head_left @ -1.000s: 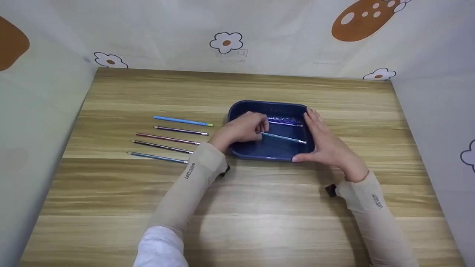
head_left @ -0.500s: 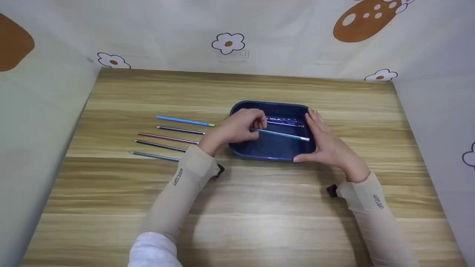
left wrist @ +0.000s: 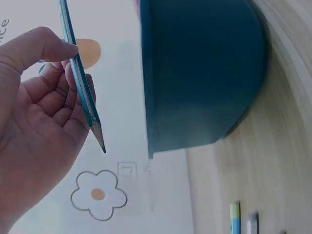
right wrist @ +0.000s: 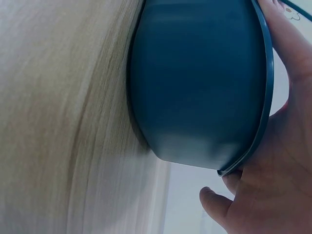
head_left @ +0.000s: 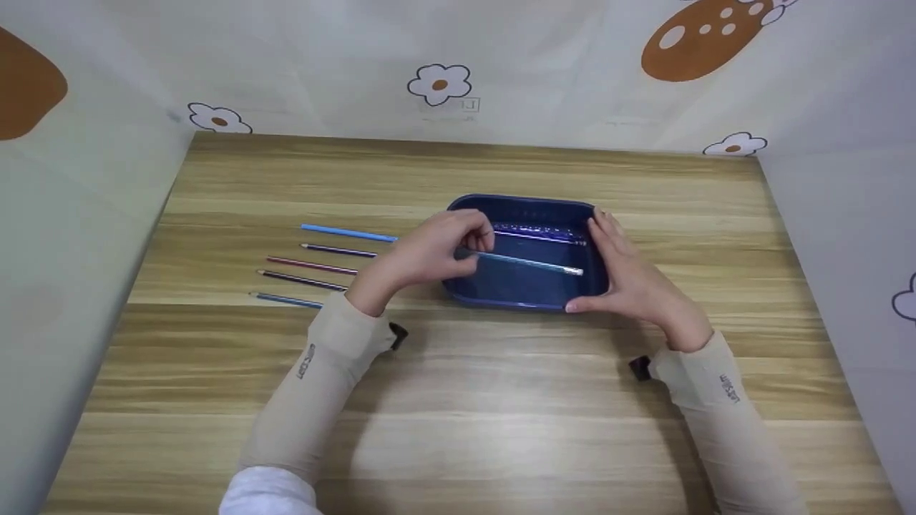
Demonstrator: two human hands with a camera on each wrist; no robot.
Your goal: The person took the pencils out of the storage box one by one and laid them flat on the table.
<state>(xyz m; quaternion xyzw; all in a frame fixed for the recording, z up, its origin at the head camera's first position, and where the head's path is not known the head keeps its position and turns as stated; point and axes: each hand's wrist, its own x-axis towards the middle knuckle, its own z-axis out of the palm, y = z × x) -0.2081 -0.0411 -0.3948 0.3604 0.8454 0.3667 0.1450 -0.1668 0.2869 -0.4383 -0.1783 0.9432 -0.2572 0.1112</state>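
A teal pencil (head_left: 529, 263) is pinched between thumb and fingers of my left hand (head_left: 444, 247), over the left part of a dark blue plastic tray (head_left: 522, 306). Its eraser end points right across the tray. In the left wrist view the sharpened tip of this pencil (left wrist: 87, 97) points down, beside the tray's outer wall (left wrist: 204, 73). My right hand (head_left: 630, 279) rests against the tray's right end, fingers spread along the rim and thumb at the near corner. Inside the tray, along its far side, lie a glittery purple item (head_left: 547, 233) and a pencil, partly hidden by my left hand.
Left of the tray, several pencils lie in a row on the wooden table (head_left: 501, 415): a bright blue one (head_left: 347, 232), a red one (head_left: 311, 265) and a lower blue one (head_left: 286, 299) among them. My left forearm covers their right ends. Patterned walls (head_left: 343, 71) enclose the table.
My left hand has lifted the teal pencil from inside the tray and drawn it leftward, its eraser end rising slightly and then shifting left. My right hand has stayed at the tray's end.
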